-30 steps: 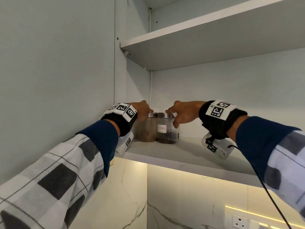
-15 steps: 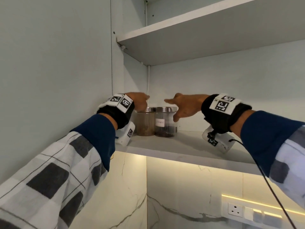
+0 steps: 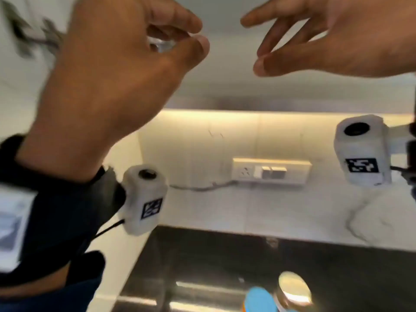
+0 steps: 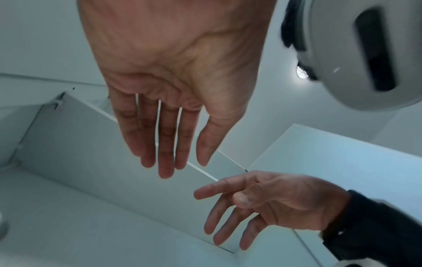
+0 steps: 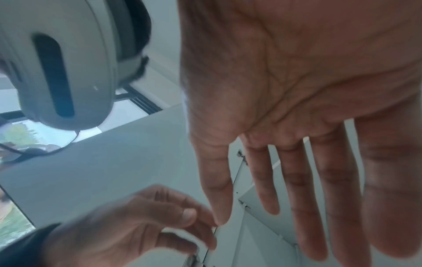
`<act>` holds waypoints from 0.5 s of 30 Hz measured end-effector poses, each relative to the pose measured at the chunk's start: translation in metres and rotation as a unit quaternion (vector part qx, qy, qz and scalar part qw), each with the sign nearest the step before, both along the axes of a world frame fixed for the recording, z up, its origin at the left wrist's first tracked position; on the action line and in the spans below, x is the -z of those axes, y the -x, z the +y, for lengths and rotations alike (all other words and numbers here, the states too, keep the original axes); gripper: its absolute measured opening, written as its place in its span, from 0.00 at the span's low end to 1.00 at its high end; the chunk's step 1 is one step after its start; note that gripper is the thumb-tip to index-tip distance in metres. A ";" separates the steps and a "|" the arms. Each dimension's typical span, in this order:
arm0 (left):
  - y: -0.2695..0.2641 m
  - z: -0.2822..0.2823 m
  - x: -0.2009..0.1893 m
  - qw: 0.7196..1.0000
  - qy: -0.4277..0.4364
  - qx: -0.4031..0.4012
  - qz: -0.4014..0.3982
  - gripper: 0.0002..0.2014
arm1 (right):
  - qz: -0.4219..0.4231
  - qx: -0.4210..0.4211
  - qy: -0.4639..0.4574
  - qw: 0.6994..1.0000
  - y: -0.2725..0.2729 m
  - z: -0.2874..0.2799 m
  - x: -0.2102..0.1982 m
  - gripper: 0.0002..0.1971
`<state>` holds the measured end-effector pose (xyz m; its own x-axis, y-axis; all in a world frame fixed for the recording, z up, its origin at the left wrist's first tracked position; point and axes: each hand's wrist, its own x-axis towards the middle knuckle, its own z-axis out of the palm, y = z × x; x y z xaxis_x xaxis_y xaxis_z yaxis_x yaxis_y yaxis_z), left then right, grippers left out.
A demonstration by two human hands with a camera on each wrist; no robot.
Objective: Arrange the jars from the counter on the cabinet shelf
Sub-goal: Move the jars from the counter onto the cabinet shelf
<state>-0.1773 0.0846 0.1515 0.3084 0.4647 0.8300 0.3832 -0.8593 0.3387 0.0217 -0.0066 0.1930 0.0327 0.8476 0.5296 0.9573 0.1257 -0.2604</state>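
Your left hand point(image 3: 108, 70) is raised at about 10 o'clock in the head view, its grip loose, fingers gently bent and holding nothing. Your right hand point(image 3: 351, 37) is up at 1 o'clock, its grip spread, fingers point(image 4: 219, 187) straight and apart, also bare. The two hands are near each other but not touching. Down at 5 o'clock, on the dark bench point(image 3: 202, 262), stand two jars side by side: one with a gold lid point(image 3: 295, 287), one with a blue lid point(image 3: 261, 299). The picture is blurred. A socket plate point(image 3: 271, 170) sits on the back wall at 12 o'clock from them.
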 end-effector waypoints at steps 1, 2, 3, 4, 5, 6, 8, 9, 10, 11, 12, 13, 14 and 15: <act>-0.003 -0.008 0.022 0.999 0.031 0.032 0.001 0.16 | 0.023 0.007 0.000 1.000 -0.011 -0.014 0.018 0.35; -0.005 -0.013 0.040 0.997 0.058 0.055 0.002 0.14 | 0.044 0.014 -0.004 0.999 -0.019 -0.026 0.032 0.35; -0.010 -0.020 0.061 0.993 0.087 0.073 0.003 0.12 | 0.069 0.029 0.000 0.997 -0.030 -0.041 0.050 0.36; -0.012 -0.025 0.081 0.991 0.105 0.084 0.005 0.11 | 0.091 0.037 0.001 0.995 -0.040 -0.054 0.067 0.36; -0.015 -0.030 0.100 0.988 0.118 0.095 0.012 0.09 | 0.113 0.048 0.011 0.992 -0.049 -0.067 0.086 0.34; -0.021 -0.036 0.124 0.985 0.136 0.107 0.026 0.08 | 0.137 0.064 0.025 0.988 -0.057 -0.081 0.108 0.31; -0.035 -0.044 0.168 0.974 0.177 0.111 0.082 0.09 | 0.195 0.100 0.050 0.974 -0.068 -0.105 0.151 0.23; -0.043 -0.047 0.189 0.966 0.203 0.112 0.116 0.11 | 0.222 0.121 0.060 0.966 -0.072 -0.114 0.173 0.20; -0.053 -0.048 0.212 0.956 0.220 0.114 0.155 0.13 | 0.243 0.145 0.080 0.956 -0.078 -0.123 0.196 0.18; -0.063 -0.049 0.237 0.946 0.225 0.116 0.201 0.14 | 0.262 0.166 0.105 0.945 -0.081 -0.130 0.219 0.18; -0.073 -0.049 0.260 0.936 0.220 0.117 0.248 0.14 | 0.278 0.181 0.133 0.934 -0.085 -0.136 0.240 0.18; -0.082 -0.051 0.282 0.923 0.219 0.120 0.293 0.14 | 0.294 0.196 0.159 0.922 -0.088 -0.141 0.262 0.18; -0.090 -0.052 0.303 0.909 0.220 0.125 0.330 0.14 | 0.307 0.210 0.178 0.911 -0.091 -0.146 0.282 0.18; -0.097 -0.054 0.322 0.895 0.225 0.137 0.360 0.14 | 0.314 0.225 0.197 0.901 -0.095 -0.150 0.302 0.19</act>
<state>-0.0804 0.0303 -0.1706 0.8412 0.5277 0.1181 0.4379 -0.7928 0.4239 0.1167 -0.1569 -0.1085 0.6084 0.7919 -0.0524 0.5361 -0.4588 -0.7086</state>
